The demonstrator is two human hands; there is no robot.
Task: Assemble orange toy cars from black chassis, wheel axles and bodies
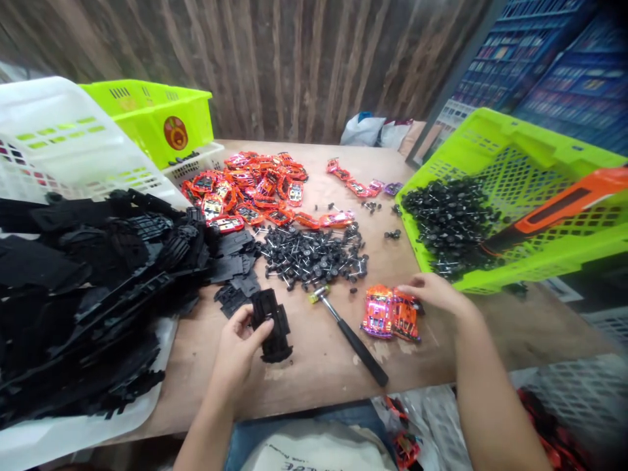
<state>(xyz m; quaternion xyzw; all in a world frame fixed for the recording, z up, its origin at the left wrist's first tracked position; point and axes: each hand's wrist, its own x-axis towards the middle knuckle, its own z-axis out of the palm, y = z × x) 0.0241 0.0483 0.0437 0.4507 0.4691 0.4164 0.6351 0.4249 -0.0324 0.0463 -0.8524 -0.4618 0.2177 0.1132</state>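
Observation:
My left hand (240,340) pinches a black plastic toy car chassis (271,327) between thumb and fingers, just above the table. On the right, my right hand (436,293) has its fingers closed on the rear edge of an orange toy car body (406,317). Touching that one on its left is a second, shinier orange and purple car body (379,313). A small hammer (350,333) with a black handle and a yellowish head lies between my hands. Beyond it spreads a pile of black wheels on metal axles (314,255).
Black chassis parts (98,281) heap over a white crate at left. Orange car bodies (260,186) pile at the back, with a short row (356,183) to their right. A tilted lime-green crate (520,275) holds wheel axles and an orange-handled tool (564,206).

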